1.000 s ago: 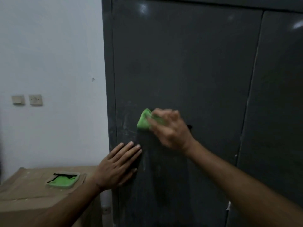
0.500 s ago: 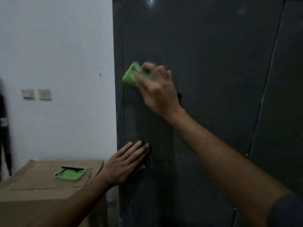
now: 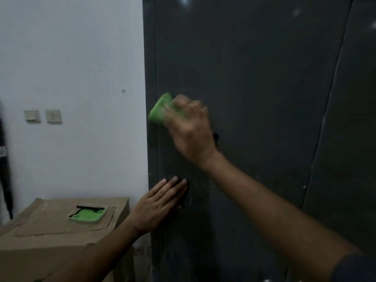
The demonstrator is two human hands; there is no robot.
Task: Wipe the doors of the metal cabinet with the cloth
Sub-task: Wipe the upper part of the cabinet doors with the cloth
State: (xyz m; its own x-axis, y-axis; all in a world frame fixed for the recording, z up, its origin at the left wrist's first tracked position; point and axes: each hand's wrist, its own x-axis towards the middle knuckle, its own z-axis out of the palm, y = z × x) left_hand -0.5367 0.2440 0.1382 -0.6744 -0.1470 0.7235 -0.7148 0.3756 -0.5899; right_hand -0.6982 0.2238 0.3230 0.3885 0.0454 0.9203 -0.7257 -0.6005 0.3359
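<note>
A dark grey metal cabinet fills the right of the view; its left door (image 3: 254,82) meets the right door (image 3: 350,119) at a vertical seam. My right hand (image 3: 189,133), blurred by motion, presses a folded green cloth (image 3: 159,110) against the left door near its left edge. Most of the cloth is hidden under my fingers. My left hand (image 3: 156,206) rests flat on the same door lower down, fingers straight and pointing up-right. A small dark handle (image 3: 216,136) peeks out just right of my right hand.
A cardboard box (image 3: 50,231) stands at lower left against the white wall (image 3: 71,58), with a green pad in a shallow tray (image 3: 87,215) on top. Two wall switches (image 3: 42,116) sit at mid-left. A dark object (image 3: 5,176) hangs at the far left edge.
My right hand swept the cloth up the left door and toward its left edge, and is now coming back down. My left hand has stayed flat on the door.
</note>
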